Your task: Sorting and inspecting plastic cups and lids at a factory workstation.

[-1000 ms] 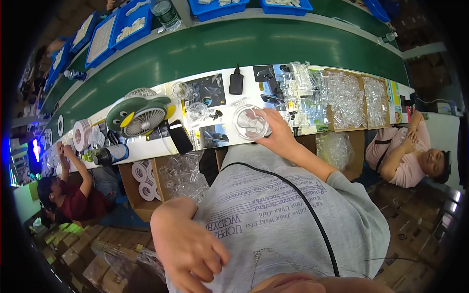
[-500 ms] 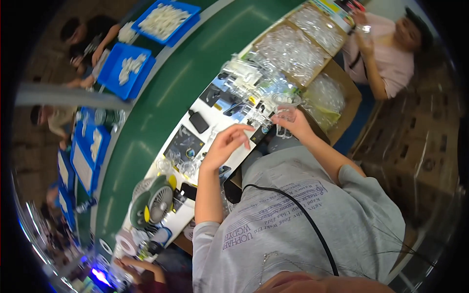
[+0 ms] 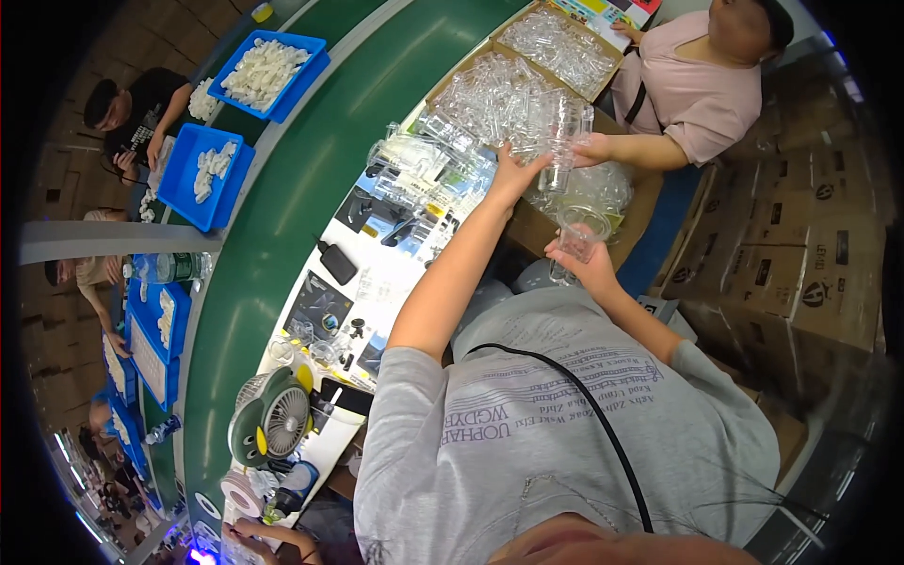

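My left hand reaches over the far end of the table, fingers apart, at the edge of a pile of clear plastic parts. Close beside its fingertips are clear tubular plastic parts, and a co-worker's hand is on these from the right. Whether my left fingers touch them I cannot tell. Nearer my body, my right hand is closed around a clear plastic cup with a round, wide rim facing up.
An open carton with bagged clear pieces stands beyond my right hand. On the white table lie a black box-shaped device, a phone and a green fan. A green conveyor runs behind, with blue trays across it.
My left hand has moved away and to the right, from above the table to the clear parts. The co-worker's arm has come in beside it. My right hand still holds the cup, slightly lower.
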`<action>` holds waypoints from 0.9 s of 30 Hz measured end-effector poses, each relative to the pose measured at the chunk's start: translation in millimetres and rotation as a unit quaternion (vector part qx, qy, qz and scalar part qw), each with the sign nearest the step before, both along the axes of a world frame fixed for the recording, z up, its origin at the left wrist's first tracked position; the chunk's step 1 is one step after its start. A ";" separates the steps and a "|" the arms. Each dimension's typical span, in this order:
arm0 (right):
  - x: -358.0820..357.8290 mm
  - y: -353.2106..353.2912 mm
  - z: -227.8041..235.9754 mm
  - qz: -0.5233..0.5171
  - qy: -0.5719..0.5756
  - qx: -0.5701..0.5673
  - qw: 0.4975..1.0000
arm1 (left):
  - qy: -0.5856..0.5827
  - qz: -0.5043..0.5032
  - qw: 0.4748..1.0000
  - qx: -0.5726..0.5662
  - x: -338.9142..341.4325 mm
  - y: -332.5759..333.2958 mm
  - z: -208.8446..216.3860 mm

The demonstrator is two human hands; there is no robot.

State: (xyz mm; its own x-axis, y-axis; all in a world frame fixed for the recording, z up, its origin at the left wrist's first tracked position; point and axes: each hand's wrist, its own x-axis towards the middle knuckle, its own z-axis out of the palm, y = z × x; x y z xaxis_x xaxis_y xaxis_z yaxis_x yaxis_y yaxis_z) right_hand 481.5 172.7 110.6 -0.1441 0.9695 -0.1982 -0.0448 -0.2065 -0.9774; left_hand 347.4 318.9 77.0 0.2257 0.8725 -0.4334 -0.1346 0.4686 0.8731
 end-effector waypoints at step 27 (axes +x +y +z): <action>-86.9 61.7 80.4 0.276 0.191 0.012 0.942 | 0.221 0.470 0.814 0.259 -227.7 -232.4 148.0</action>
State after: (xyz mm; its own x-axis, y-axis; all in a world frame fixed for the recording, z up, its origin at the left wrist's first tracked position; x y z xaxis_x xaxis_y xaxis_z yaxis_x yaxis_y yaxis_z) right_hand 394.6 234.4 191.0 -0.6841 0.7293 -0.0087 -0.2869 -0.2800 -0.9161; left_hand 119.7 86.5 225.0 -0.7252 0.6617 0.1905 0.1603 -0.1068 0.9813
